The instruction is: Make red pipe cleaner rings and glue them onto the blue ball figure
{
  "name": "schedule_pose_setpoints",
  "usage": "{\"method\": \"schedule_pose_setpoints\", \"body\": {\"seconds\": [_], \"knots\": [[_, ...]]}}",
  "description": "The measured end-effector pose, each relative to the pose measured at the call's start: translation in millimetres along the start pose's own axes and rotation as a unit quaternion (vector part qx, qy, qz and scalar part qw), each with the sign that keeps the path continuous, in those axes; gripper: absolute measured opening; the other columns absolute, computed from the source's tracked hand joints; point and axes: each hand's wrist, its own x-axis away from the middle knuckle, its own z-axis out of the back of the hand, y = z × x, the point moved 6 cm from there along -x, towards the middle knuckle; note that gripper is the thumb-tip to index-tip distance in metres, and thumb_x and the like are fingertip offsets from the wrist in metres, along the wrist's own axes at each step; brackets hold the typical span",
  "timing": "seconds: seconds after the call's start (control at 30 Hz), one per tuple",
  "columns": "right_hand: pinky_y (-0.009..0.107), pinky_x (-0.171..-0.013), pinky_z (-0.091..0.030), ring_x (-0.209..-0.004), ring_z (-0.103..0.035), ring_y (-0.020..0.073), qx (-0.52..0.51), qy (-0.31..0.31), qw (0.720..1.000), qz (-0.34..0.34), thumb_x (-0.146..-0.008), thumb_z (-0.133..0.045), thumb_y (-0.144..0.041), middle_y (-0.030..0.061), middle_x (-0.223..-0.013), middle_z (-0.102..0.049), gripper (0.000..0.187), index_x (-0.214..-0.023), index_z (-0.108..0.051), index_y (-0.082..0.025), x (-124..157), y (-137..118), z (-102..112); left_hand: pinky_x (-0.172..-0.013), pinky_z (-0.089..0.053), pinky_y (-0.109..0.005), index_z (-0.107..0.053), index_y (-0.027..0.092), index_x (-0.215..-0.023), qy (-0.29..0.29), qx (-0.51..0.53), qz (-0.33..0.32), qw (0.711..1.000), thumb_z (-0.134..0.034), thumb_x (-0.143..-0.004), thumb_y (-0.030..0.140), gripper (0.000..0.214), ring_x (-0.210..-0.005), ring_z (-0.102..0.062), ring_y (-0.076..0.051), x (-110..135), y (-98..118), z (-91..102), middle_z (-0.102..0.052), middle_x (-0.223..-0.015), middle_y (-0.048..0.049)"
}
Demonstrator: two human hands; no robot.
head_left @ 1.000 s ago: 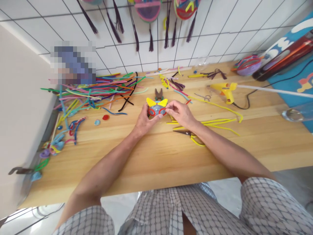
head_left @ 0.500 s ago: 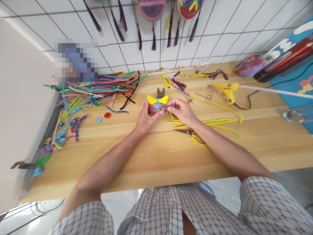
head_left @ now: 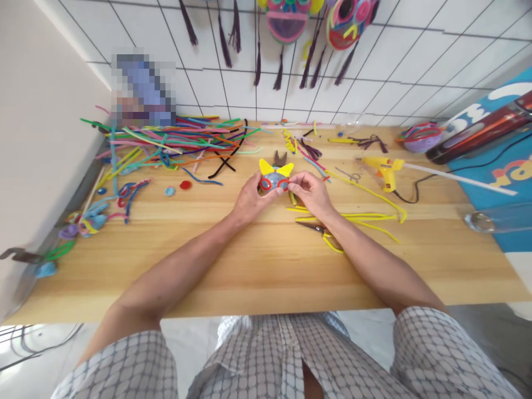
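Observation:
Between my hands is a small blue-grey craft mask (head_left: 275, 178) with yellow pointed ears and two red rings on its front. My left hand (head_left: 251, 198) is closed around its left side, thumb along the lower edge. The fingers of my right hand (head_left: 308, 191) pinch at the right red ring (head_left: 283, 183). Just behind the mask, the dark jaws of a pair of pliers (head_left: 280, 158) show; the rest is mostly hidden. Yellow-handled scissors (head_left: 320, 228) and several yellow pipe cleaners (head_left: 361, 216) lie by my right wrist.
A heap of coloured pipe cleaners (head_left: 187, 141) covers the back left of the wooden table (head_left: 266, 277). At right are a yellow glue gun (head_left: 386, 169) with its cord, small scissors (head_left: 351, 174) and a clear cup (head_left: 484, 220). Tasselled masks (head_left: 286, 22) hang on the tiled wall.
The camera view has shifted a little, so the scene sits differently in the picture. Both hands keep the same hold on the mask and ring.

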Motion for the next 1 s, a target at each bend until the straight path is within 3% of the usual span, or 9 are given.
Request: {"method": "schedule_pose_setpoints", "body": {"seconds": [0.57, 1.0], "knots": [[0.031, -0.07, -0.055, -0.069, -0.061, 0.0149, 0.007, 0.015, 1.0, -0.001, -0.079, -0.09, -0.067, -0.002, -0.08, -0.07, 0.047, -0.092, -0.073, -0.026, 2.8, 1.4, 0.7, -0.097, -0.057, -0.042, -0.067, 0.019, -0.115, -0.045, 0.028, -0.032, 0.998, -0.082, -0.089, 0.049, 0.043, -0.103, -0.072, -0.027, -3.5, 3.0, -3.5, -0.078, -0.113, -0.0102], [0.034, -0.078, -0.057, -0.077, -0.065, 0.0171, -0.001, 0.019, 1.0, -0.01, -0.076, -0.09, -0.062, -0.0023, -0.085, -0.07, 0.048, -0.101, -0.068, -0.026, 0.7, 3.4, 1.0, -0.094, -0.059, -0.04, -0.068, 0.021, -0.116, -0.031, 0.037, -0.027, 0.998, -0.086, -0.084, 0.053, 0.049, -0.1, -0.072, -0.026, -3.2, 0.4, -1.7, -0.079, -0.113, -0.0089]]}}
